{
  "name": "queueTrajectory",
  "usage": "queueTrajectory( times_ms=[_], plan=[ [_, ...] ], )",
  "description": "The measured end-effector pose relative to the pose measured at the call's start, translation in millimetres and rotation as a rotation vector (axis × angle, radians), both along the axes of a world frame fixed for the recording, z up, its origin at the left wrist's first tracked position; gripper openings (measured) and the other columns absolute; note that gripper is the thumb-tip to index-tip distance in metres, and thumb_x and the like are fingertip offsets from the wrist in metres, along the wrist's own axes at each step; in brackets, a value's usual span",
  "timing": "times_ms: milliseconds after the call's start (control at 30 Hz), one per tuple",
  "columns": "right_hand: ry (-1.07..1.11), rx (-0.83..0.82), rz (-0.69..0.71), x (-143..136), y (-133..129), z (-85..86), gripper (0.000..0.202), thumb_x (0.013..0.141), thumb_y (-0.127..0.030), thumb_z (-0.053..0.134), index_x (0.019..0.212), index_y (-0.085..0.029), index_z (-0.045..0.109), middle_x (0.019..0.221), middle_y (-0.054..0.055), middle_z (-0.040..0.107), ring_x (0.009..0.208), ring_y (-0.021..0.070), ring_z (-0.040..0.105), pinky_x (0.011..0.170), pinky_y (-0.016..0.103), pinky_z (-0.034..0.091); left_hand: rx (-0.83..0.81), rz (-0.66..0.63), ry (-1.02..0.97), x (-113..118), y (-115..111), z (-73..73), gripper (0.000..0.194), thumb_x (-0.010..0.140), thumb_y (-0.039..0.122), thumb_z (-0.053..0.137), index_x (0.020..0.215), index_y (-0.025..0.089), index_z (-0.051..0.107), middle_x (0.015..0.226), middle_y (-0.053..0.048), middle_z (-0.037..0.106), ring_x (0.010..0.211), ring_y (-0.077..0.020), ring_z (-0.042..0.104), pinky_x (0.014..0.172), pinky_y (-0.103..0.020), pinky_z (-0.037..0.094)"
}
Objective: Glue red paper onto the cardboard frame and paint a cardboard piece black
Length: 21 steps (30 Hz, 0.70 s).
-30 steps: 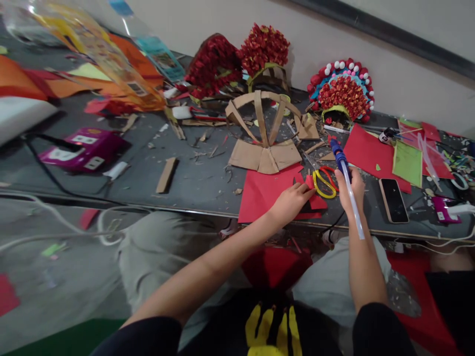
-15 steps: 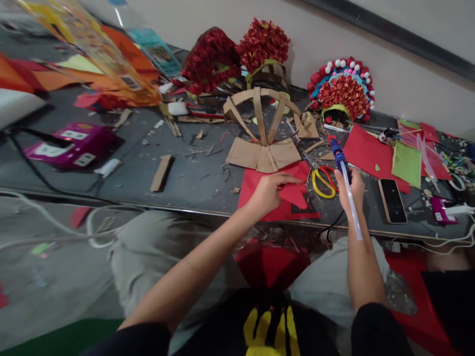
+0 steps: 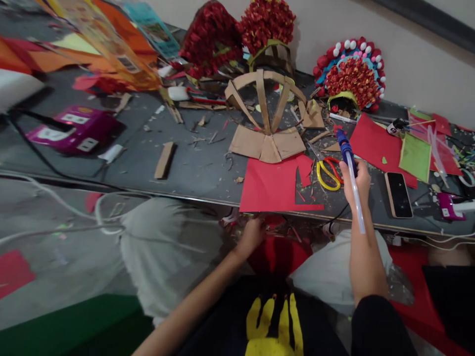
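In my right hand [image 3: 356,180] is a blue hot glue gun [image 3: 345,148], its long translucent glue stick hanging back over the wrist. My left hand [image 3: 253,235] is below the table's front edge, above my lap. Its fingers look curled, and what they may hold is hidden. Closest to it on the table lies a red sheet [image 3: 269,183] with a cut-out corner, and a smaller red piece [image 3: 305,170] beside it. Behind the sheet stands a cardboard frame [image 3: 262,106] with curved ribs. Scissors [image 3: 328,175] with yellow and red handles lie left of the glue gun.
Two red-flowered headpieces [image 3: 267,27] and a beaded one [image 3: 351,79] lean against the wall. A phone [image 3: 399,195] lies at the right, near red sheets [image 3: 374,148]. A purple power strip [image 3: 74,131] and a cardboard strip [image 3: 164,160] lie left. Scraps litter the table.
My left hand has drawn back from the red sheet to below the table edge; the pointed red piece under its fingers no longer shows there. My right hand still holds the glue gun.
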State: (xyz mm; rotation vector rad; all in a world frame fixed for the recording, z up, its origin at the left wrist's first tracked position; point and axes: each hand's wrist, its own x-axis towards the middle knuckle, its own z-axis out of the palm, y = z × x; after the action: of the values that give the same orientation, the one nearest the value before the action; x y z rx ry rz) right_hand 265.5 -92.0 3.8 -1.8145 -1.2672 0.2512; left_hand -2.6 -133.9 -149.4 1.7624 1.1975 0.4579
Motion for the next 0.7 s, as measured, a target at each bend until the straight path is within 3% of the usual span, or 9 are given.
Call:
queueTrajectory(
  times_ms=[100,167,267,367,467,533,600,633,700],
  plan=[
    [-0.005,-0.002,-0.009,1,0,0.2,0.033,0.076,-0.052,0.057,0.090,-0.021,0.056,0.073,0.000,0.061,0.064,0.0161,0.057,0.062,0.029,0.042,0.112,0.014,0.103,-3,-1,0.1,0.038,0.087,0.007,0.040,0.118,0.023,0.055,0.114,-0.010,0.060,0.111,-0.0260,0.054,0.098,-0.050,0.042],
    [0.000,-0.003,0.003,1,-1,0.9,0.034,0.076,-0.052,0.057,0.091,-0.021,0.056,0.075,0.001,0.061,0.065,0.0164,0.058,0.063,0.030,0.042,0.158,-0.068,0.129,-1,-10,14.4,0.048,0.080,-0.001,0.038,0.118,0.021,0.056,0.112,-0.012,0.063,0.111,-0.0273,0.056,0.099,-0.051,0.042],
    [-0.003,-0.001,0.009,0,-1,0.8,0.034,0.076,-0.052,0.057,0.090,-0.022,0.055,0.076,0.001,0.062,0.065,0.0162,0.058,0.063,0.029,0.043,0.191,-0.313,0.085,11,-24,57.6,0.038,0.078,0.004,0.048,0.109,0.019,0.063,0.102,-0.010,0.069,0.096,-0.0233,0.065,0.085,-0.036,0.054],
    [0.008,0.014,-0.016,0,-1,-1.0,0.035,0.075,-0.054,0.057,0.089,-0.022,0.055,0.071,0.000,0.061,0.063,0.0157,0.057,0.061,0.028,0.042,0.234,-0.530,-0.033,29,-22,110.6,0.026,0.087,0.018,0.052,0.110,0.025,0.062,0.105,0.002,0.070,0.094,-0.0109,0.065,0.085,-0.018,0.052],
    [0.025,0.006,-0.019,1,1,-2.0,0.037,0.075,-0.057,0.056,0.088,-0.022,0.055,0.070,0.000,0.060,0.061,0.0157,0.056,0.060,0.028,0.042,0.325,-0.472,-0.048,50,5,142.4,0.025,0.091,0.024,0.047,0.111,0.018,0.061,0.111,-0.005,0.067,0.103,-0.0143,0.061,0.093,-0.026,0.049],
    [0.025,-0.005,-0.019,3,1,-1.3,0.039,0.075,-0.057,0.056,0.088,-0.021,0.055,0.072,0.001,0.061,0.062,0.0162,0.057,0.060,0.029,0.043,0.401,-0.374,0.004,63,32,145.9,0.028,0.090,0.022,0.049,0.114,0.012,0.059,0.123,-0.014,0.058,0.120,-0.0229,0.051,0.104,-0.041,0.041],
    [0.013,-0.017,-0.039,6,0,0.0,0.041,0.075,-0.059,0.055,0.091,-0.021,0.056,0.073,0.002,0.062,0.064,0.0177,0.058,0.062,0.031,0.044,0.549,-0.291,0.218,72,61,140.7,0.043,0.084,0.025,0.060,0.123,0.008,0.052,0.138,-0.020,0.043,0.133,-0.0313,0.034,0.107,-0.049,0.034],
    [0.004,-0.022,-0.051,7,0,0.5,0.042,0.075,-0.059,0.054,0.092,-0.021,0.056,0.074,0.003,0.063,0.066,0.0187,0.058,0.063,0.032,0.044,0.571,-0.283,0.298,75,73,137.0,0.054,0.080,0.026,0.065,0.128,0.007,0.048,0.142,-0.023,0.036,0.135,-0.0347,0.027,0.107,-0.050,0.032],
    [-0.015,-0.016,-0.054,9,-1,0.4,0.044,0.076,-0.060,0.051,0.093,-0.021,0.057,0.076,0.005,0.065,0.070,0.0209,0.060,0.066,0.035,0.045,0.576,-0.364,0.367,79,92,130.5,0.053,0.082,0.025,0.062,0.131,0.011,0.047,0.143,-0.021,0.036,0.135,-0.0341,0.029,0.105,-0.048,0.035]
  ],
)
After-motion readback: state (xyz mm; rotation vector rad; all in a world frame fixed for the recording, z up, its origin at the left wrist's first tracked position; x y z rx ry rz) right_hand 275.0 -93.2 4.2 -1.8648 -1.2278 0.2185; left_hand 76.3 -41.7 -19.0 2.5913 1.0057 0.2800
